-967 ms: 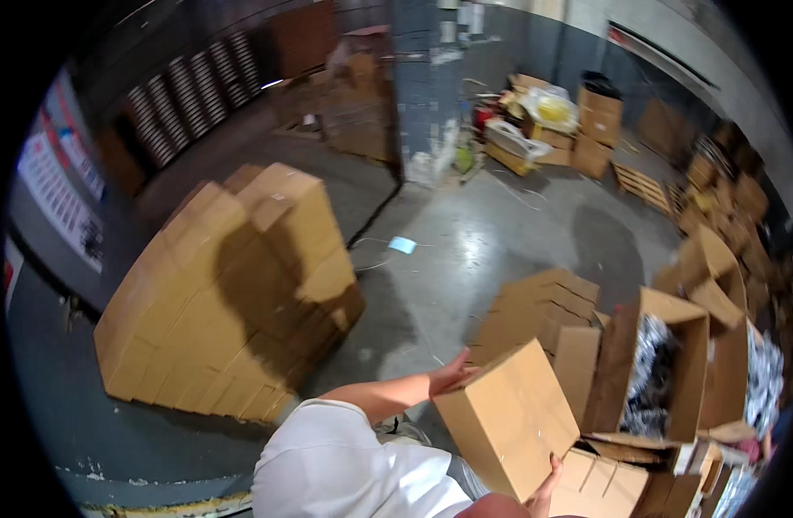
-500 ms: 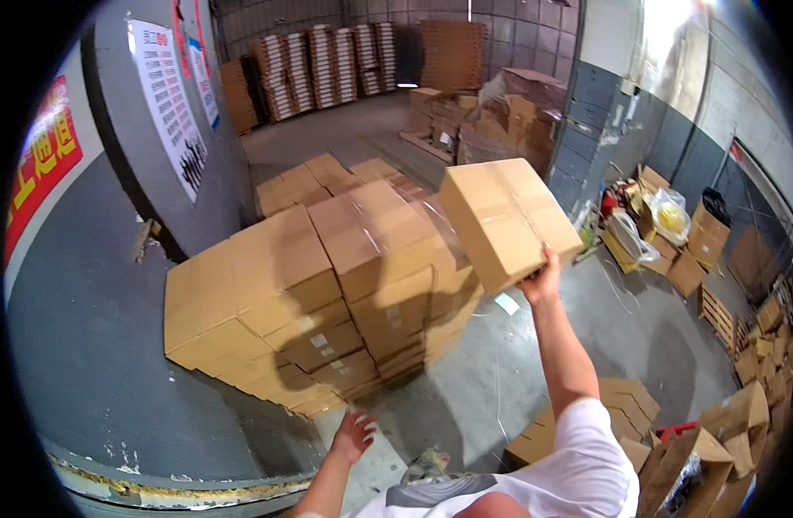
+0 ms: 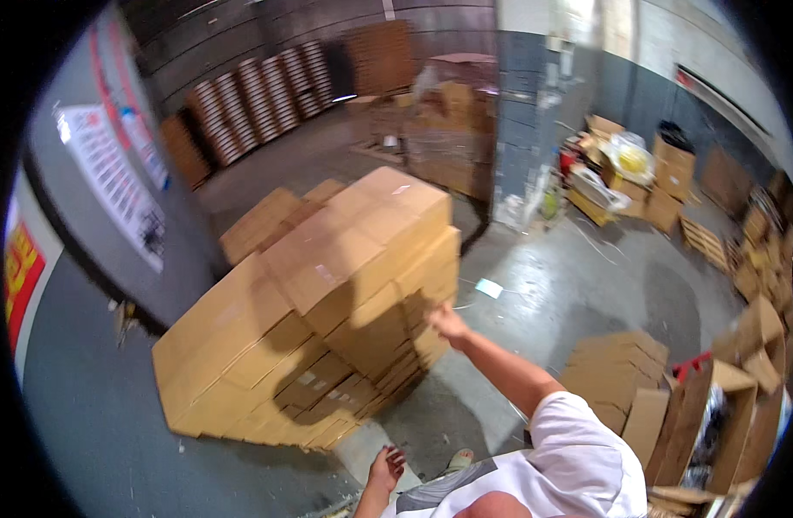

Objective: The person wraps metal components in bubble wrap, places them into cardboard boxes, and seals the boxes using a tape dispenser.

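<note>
A block of stacked brown cartons [image 3: 276,350] stands in front of me, with my shadow across its near side. At the right end of its top layer is a taped carton [image 3: 411,200]. My right hand [image 3: 449,326] is beside the stack's right side, below that carton, slightly blurred and empty with its fingers apart; whether it touches the cardboard I cannot tell. Low in front of me, near the stack's lower corner, my left hand [image 3: 386,467] hangs empty with loosely bent, parted fingers.
On the right lie flattened cardboard [image 3: 616,371] and open boxes [image 3: 729,427]. A grey pillar [image 3: 522,129] rises behind the stack, with wrapped cartons [image 3: 453,129] near it. A wall with posters [image 3: 112,177] borders the left. A pale sheet [image 3: 489,288] lies on the floor.
The carton has left my right hand, and a carton now fills the stack's top right end. My right hand has moved left and down. The view has turned rightward.
</note>
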